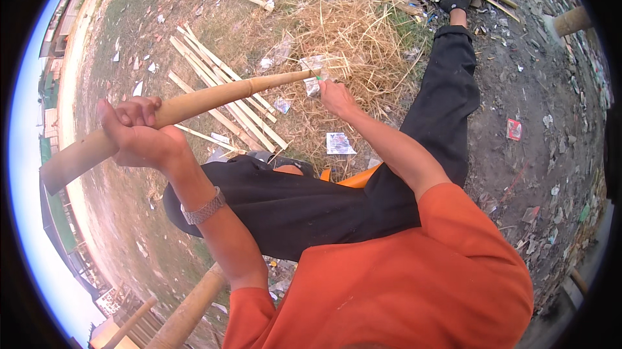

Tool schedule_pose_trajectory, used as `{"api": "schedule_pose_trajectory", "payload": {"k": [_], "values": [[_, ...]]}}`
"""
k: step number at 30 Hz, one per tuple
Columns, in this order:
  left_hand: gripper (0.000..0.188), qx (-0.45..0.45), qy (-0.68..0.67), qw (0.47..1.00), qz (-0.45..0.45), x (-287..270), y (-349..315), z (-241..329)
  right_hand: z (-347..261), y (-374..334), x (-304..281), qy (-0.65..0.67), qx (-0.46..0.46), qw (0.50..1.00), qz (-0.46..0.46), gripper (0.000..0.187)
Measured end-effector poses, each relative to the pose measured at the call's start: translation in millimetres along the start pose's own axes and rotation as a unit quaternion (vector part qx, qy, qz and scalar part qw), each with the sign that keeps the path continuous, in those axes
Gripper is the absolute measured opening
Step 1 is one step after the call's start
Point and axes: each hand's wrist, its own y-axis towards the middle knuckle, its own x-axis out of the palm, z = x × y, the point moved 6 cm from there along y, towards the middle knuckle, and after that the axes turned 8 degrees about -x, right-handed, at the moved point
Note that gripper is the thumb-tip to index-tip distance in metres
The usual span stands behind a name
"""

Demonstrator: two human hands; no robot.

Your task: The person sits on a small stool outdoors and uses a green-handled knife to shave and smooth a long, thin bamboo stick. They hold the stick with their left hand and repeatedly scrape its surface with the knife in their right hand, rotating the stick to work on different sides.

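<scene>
A long bamboo pole (214, 98) slants across in front of me, its thick end near at the left and its thin end at the middle. My left hand (141, 130), with a metal watch (204, 206) on its wrist, is closed around the pole near the thick end. Beside the thin tip, my right hand (337, 98) is closed in a fist. What it grips is too small and hidden to make out; a green bit shows by its fingers. A pale wrapper (312, 85) lies just past that hand.
Several split bamboo strips (227, 87) lie on the ground beyond the pole. Dry straw (363, 45) is heaped ahead. My black-trousered leg (435, 112) stretches out at right. An orange thing (359, 179) shows between my legs. Another bamboo pole (188, 310) is at lower left; litter is scattered about.
</scene>
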Motion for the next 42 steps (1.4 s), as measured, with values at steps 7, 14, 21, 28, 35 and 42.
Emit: {"api": "schedule_pose_trajectory", "payload": {"k": [7,14,21,28,35,42], "values": [[0.035,-0.007,-0.019,1.0,0.023,3,10,-4,32,8,-1,-0.001,0.022,1.0,0.003,0.049],[0.032,0.007,0.003,0.996,0.085,-24,32,-18,-98,-45,-33,0.1,-0.135,0.985,-0.031,0.034],[0.022,0.139,0.124,0.978,-0.097,25,22,-8,-92,-53,-26,0.108,-0.163,0.981,0.008,0.045],[0.04,0.107,0.275,0.898,-0.327,102,-9,9,-162,-46,-91,0.145,-0.223,0.949,0.17,0.054],[0.052,0.217,0.857,0.314,-0.347,90,-71,-10,-140,-4,-114,0.11,-0.149,0.961,0.203,0.035],[0.038,0.509,0.705,0.364,-0.335,62,-138,4,-141,-10,-93,0.185,-0.245,0.933,0.189,0.032]]}}
